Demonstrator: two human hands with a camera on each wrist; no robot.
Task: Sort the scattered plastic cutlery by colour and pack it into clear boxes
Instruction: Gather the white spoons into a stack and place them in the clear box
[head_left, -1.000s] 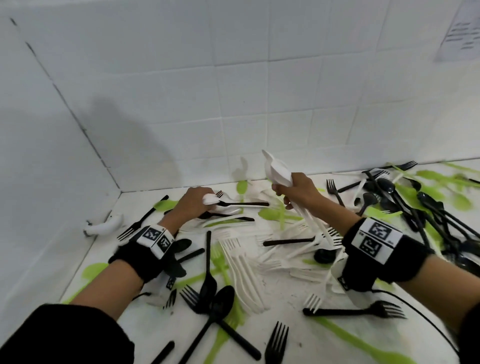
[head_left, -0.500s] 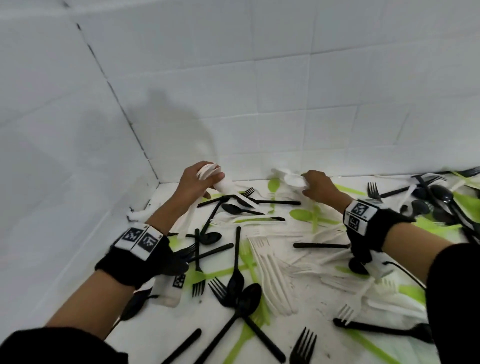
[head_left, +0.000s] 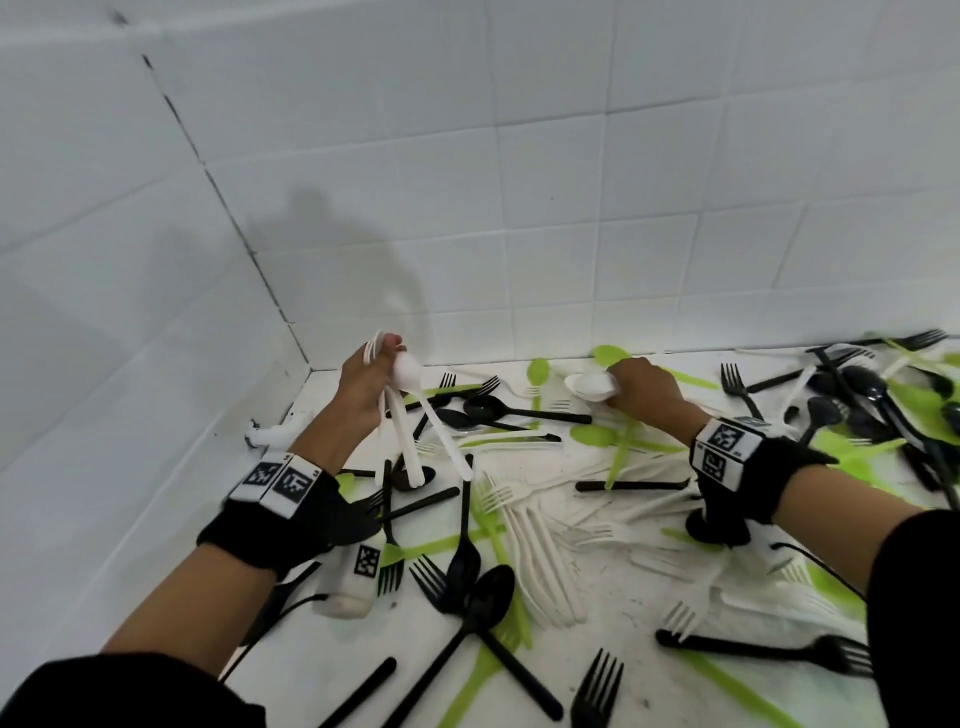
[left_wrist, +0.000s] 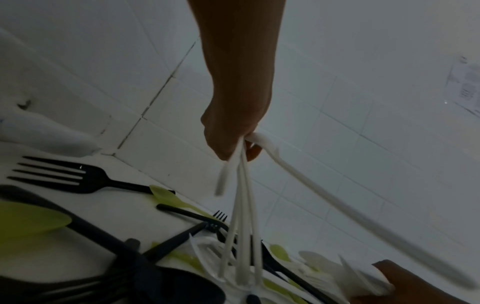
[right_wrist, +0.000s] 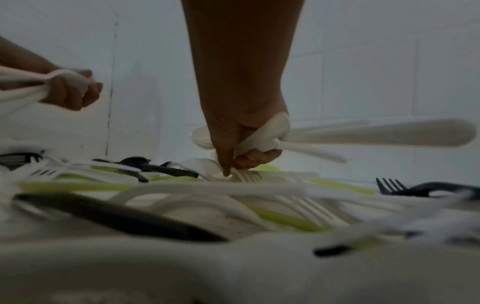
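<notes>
Fingers (right_wrist: 249, 160) pinching white fork (right_wrist: 246, 176), left hand (head_left: 366, 384) raised near wall corner (head_left: 306, 366)

The thin plastic spoons and forks (head_left: 415, 441) in the left hand (head_left: 363, 387) are looking white. Plastic forks (head_left: 595, 693) and spoons (head_left: 480, 597) are lying in black, white and bright green. The soft wrist bands (head_left: 291, 519) are showing black with black-and-white square patterns. The wall tiles (head_left: 571, 182) are looking white.

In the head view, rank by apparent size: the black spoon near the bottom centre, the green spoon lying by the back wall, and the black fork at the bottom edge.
1. Black spoon, largest.
2. Black fork, cropped by the frame, so unsure.
3. Green spoon, smallest, though farthest from the camera.
</notes>
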